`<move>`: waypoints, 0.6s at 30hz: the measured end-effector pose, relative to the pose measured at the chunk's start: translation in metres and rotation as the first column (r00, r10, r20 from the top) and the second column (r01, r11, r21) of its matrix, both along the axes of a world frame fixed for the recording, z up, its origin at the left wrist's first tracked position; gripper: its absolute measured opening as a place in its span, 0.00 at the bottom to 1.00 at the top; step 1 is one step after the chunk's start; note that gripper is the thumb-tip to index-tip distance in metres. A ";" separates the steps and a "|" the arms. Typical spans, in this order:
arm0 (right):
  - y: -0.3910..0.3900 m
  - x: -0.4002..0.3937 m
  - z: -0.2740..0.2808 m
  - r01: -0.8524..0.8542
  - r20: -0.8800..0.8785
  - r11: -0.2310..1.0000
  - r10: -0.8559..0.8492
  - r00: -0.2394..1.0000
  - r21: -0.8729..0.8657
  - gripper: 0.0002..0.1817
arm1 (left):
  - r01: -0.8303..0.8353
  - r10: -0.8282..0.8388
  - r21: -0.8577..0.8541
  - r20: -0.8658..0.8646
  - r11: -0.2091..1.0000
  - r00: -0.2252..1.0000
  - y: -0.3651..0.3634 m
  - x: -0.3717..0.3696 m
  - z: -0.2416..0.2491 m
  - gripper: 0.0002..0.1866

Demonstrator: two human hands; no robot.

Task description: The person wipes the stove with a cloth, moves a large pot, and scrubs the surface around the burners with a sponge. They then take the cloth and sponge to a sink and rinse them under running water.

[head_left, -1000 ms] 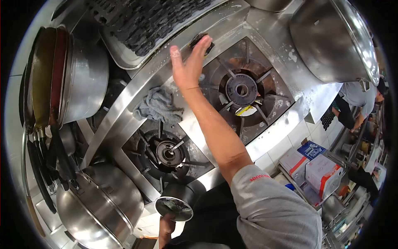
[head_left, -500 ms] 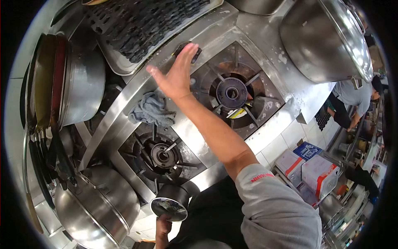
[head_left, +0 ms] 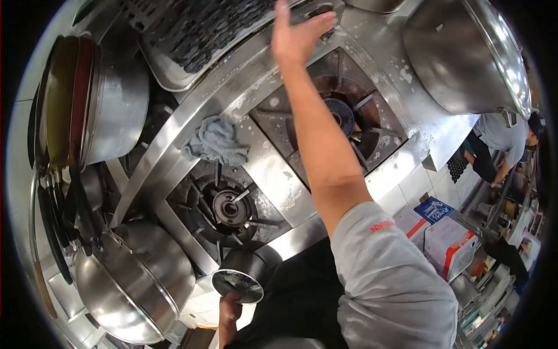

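Note:
My right hand reaches to the back of the stove, thumb spread, slightly blurred. Its fingers rest over a small dark object, mostly hidden under them; I cannot make out its kind. Low in the view, my left hand grips the rim of a dark pot, which is tilted with its mouth towards me. A crumpled grey-blue cloth lies on the steel between the front burner and the back burner. Wet, soapy-looking spots mark the steel around the back burner.
A black ridged grill plate sits at the upper left. Large steel pots stand at right and lower left. Pans hang at left. Tins stand at lower right; another person is beyond.
My right hand has moved away from me and to the right, and the dark object under its fingers has travelled with it. My left hand and the pot stay nearly in place.

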State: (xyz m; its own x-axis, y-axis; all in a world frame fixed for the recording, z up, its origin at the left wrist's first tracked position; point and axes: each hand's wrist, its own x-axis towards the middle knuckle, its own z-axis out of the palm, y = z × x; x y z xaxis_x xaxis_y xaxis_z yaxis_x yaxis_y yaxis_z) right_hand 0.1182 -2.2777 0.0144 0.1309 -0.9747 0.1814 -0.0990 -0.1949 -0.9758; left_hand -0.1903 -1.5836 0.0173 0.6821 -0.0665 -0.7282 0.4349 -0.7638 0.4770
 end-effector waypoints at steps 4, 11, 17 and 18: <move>0.077 0.001 -0.009 -0.091 -0.072 0.996 0.091 0.993 0.001 0.72 | -0.353 0.333 -0.235 -0.120 0.906 0.935 0.001 -0.002 -0.013 0.06; 0.011 -0.023 -0.027 -0.135 -0.014 0.990 0.135 0.991 0.036 0.71 | 0.559 -0.565 0.126 0.010 0.820 0.825 -0.035 0.015 0.040 0.17; 0.003 -0.018 -0.019 -0.069 -0.056 0.997 0.068 0.996 -0.015 0.72 | -0.003 -0.012 -0.145 -0.102 0.989 0.995 -0.048 0.020 0.037 0.10; -0.026 -0.017 -0.010 0.006 -0.035 0.999 -0.004 0.999 0.048 0.71 | 0.186 -0.189 -0.091 -0.028 0.978 0.982 -0.039 0.019 0.038 0.10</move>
